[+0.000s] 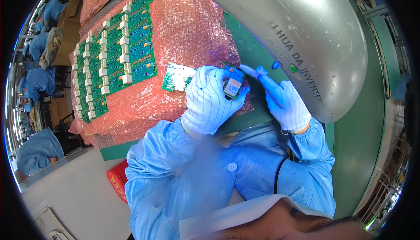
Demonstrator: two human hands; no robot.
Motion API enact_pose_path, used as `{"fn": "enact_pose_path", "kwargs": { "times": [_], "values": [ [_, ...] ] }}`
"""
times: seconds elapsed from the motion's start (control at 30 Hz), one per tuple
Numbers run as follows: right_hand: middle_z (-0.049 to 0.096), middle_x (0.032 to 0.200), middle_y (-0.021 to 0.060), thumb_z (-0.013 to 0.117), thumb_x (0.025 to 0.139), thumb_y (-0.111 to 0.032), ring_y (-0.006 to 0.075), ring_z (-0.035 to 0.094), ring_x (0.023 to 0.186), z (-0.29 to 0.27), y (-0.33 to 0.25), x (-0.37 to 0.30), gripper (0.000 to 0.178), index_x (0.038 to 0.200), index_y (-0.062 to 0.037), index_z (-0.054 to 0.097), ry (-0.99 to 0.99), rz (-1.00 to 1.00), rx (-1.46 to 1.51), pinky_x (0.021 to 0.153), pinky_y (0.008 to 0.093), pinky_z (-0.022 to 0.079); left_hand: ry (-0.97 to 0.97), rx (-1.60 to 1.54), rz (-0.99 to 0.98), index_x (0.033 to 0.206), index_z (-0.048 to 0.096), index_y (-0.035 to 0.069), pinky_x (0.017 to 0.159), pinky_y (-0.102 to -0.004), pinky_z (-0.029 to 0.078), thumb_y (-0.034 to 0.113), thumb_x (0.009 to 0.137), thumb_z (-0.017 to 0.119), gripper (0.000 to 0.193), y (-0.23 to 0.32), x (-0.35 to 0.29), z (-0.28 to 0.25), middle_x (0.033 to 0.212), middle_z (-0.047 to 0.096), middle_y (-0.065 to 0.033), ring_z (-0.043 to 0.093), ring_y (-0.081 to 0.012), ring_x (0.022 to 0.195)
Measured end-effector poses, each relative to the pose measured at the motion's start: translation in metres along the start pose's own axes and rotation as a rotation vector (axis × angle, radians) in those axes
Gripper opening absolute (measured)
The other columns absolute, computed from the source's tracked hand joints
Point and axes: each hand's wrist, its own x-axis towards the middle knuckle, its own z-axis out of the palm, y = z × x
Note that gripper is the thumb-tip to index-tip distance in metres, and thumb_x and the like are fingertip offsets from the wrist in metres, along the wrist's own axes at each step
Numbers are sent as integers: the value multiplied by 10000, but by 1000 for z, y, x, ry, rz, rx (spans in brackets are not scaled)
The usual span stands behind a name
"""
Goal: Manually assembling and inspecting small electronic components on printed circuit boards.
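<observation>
My left hand [208, 100], in a striped white glove, is closed on a small circuit board [233, 85] with a pale label on it. The board is tilted in violet-blue light, gripped by its edges. My right hand [284, 104], gloved in white, has its index finger stretched toward the board's far right corner; I cannot tell if it touches. No object shows in the right hand. Another circuit board [177, 76], with a white upper face, lies on the bubble wrap just left of my left hand, which partly covers it.
Several rows of green circuit boards with white connectors [127, 58] lie on pink bubble wrap [179, 25]. A large silver lamp housing [323, 34] with a blue and a green button hangs over the green table [363, 152]. A red round container [117, 181] stands lower left; people work farther left.
</observation>
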Motion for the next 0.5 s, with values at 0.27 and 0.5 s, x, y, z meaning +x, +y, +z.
{"fn": "enact_pose_path", "kwargs": {
  "times": [0.27,0.5],
  "values": [
    [615,1264,97,523,770,116,252,560,629,25,37,-27,623,1371,-44,471,-153,214,-168,613,349,494,9,2,58,1028,511,57,657,-406,480,281,635,884,586,0,3,1,926,542,-123,579,-301,804],
    [656,1143,83,567,836,25,227,612,714,24,45,-18,449,1279,-52,553,158,292,-27,656,335,518,51,-23,70,1013,532,66,710,-404,498,235,629,874,542,-1,0,1,927,558,-124,585,-311,830]
  ]
}}
